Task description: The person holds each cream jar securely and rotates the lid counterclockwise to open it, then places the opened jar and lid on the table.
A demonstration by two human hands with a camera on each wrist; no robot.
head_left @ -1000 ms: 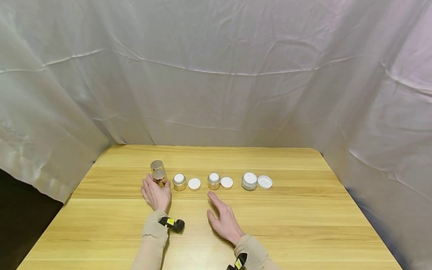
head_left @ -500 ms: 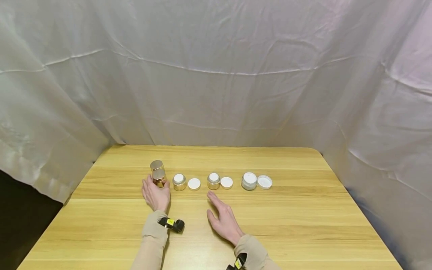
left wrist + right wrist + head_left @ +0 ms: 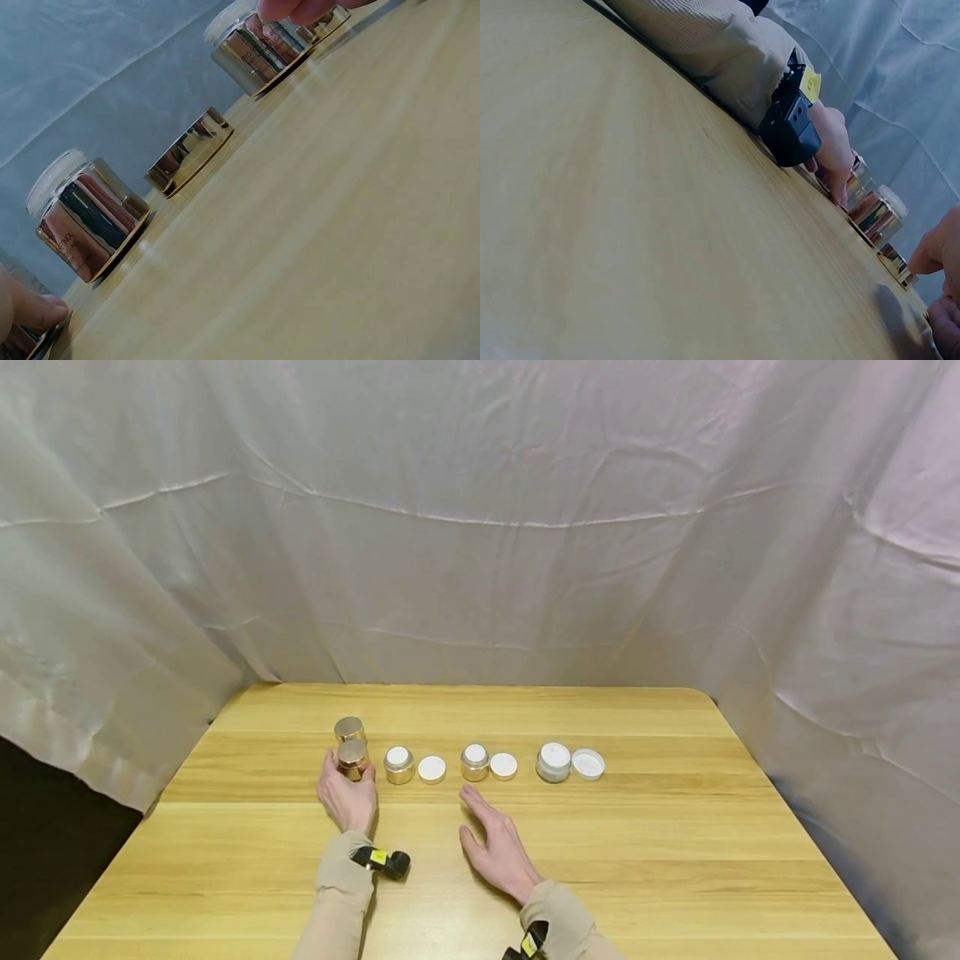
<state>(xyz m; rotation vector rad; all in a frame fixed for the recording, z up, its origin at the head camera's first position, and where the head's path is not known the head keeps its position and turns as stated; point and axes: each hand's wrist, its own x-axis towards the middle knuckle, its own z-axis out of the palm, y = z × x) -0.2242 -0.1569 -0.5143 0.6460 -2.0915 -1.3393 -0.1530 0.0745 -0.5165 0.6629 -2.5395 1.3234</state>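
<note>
My left hand (image 3: 349,797) holds a closed gold jar (image 3: 352,750) from the near side, thumb on its right and fingers on its left. A second closed gold jar (image 3: 349,727) stands just behind it. In the left wrist view only a fingertip and the low edge of the held jar show at the corner. To the right, an open gold jar (image 3: 86,225) with a white top has its upturned lid (image 3: 191,154) alongside. My right hand (image 3: 501,858), fingers extended and thumb apart, holds nothing in front of another open gold jar (image 3: 475,765).
An upturned lid (image 3: 504,766) lies right of the middle jar. Farther right are a wider pale jar (image 3: 553,766), open, and its white-lined lid (image 3: 588,765). A grey curtain (image 3: 480,568) hangs behind the wooden table (image 3: 675,860).
My left hand's fingers have drawn in slightly around the front gold jar, which has shifted a little left and toward me. My right hand stays in place.
</note>
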